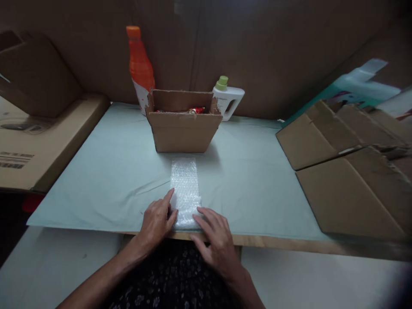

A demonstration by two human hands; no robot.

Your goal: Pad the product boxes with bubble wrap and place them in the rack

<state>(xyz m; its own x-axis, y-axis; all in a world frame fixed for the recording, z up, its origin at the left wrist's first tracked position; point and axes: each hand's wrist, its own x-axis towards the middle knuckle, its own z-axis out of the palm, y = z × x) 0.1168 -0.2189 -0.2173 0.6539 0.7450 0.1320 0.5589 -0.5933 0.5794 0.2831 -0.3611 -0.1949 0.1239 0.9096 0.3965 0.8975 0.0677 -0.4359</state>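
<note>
A narrow strip of bubble wrap (185, 182) lies lengthwise on the pale cloth, its near end by the table's front edge. That near end looks thicker, as if folded over; whether something is inside cannot be made out. My left hand (157, 216) rests at the strip's left side, index finger stretched along its edge and thumb touching the near part. At the right side is my right hand (214, 234), fingers apart and slightly bent, fingertips at the strip's near right edge. Neither hand is closed around anything.
An open cardboard box (183, 133) with red-wrapped items stands beyond the strip. Behind it are an orange bottle (140, 64) and a white jug with a green cap (230, 98). Cardboard boxes (350, 193) flank the right; a large flat carton (48, 141) lies left. Pale cloth (251, 171) covers the table.
</note>
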